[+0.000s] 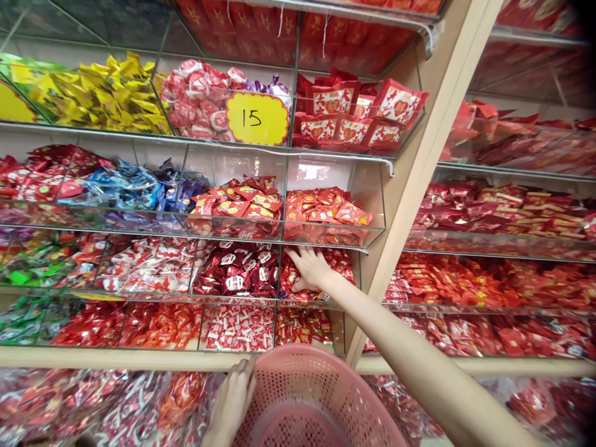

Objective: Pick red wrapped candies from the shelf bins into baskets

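Observation:
My right hand (310, 268) reaches into a clear bin of red wrapped candies (342, 261) on the third shelf row, its fingers spread down among the sweets. Whether it has hold of any cannot be seen. My left hand (233, 400) grips the rim of a pink perforated plastic basket (307, 397) held low in front of the shelves. To the left of the right hand is a bin of dark red and white candies (237, 273).
Clear acrylic bins of wrapped candies fill several shelf rows: yellow packets (107, 93), blue ones (135, 186), green ones (28, 261). A yellow price tag marked 15 (257, 118) hangs on the top row. A wooden post (419, 167) divides this rack from another rack on the right.

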A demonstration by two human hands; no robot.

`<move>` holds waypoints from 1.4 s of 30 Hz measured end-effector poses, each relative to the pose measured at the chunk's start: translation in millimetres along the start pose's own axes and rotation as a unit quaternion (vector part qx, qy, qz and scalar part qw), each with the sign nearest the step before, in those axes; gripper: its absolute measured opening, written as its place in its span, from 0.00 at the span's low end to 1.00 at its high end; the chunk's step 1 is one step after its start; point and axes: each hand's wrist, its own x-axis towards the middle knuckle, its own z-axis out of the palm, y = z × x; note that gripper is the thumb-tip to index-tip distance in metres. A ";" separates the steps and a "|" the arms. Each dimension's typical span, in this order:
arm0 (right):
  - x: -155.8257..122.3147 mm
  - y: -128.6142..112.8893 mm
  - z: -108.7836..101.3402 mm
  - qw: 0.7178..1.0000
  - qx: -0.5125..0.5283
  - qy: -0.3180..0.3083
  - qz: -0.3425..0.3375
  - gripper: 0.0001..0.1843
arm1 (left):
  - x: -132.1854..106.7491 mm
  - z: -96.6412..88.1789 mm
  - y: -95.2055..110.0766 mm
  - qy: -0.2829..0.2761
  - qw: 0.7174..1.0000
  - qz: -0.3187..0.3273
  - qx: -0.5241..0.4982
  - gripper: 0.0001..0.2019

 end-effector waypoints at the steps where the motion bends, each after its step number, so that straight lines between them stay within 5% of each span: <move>1: 2.1 -0.5 1.2 1.000 0.005 -0.017 -0.007 0.56 | 0.1 0.8 -0.2 0.002 1.000 -0.001 -0.001 0.23; 7: 13.2 -9.6 9.1 0.995 0.007 -0.102 -0.003 0.52 | -0.1 3.4 -3.0 0.003 1.000 0.000 0.003 0.23; 17: 10.8 7.0 5.3 0.995 -0.031 -0.039 -0.086 0.35 | 0.4 8.4 -7.3 0.034 0.999 0.015 0.016 0.23; 29: 9.1 35.7 14.8 0.986 0.032 0.031 -0.162 0.30 | -2.1 0.7 -2.2 0.009 1.000 0.005 0.006 0.23; 36: 3.0 24.5 6.4 0.988 -0.022 0.016 -0.154 0.26 | -1.5 0.0 -1.0 -0.003 1.000 -0.002 0.015 0.23; 42: 2.0 12.0 4.4 0.988 -0.064 0.002 -0.139 0.34 | -2.8 -4.4 2.1 -0.013 1.000 -0.009 0.025 0.23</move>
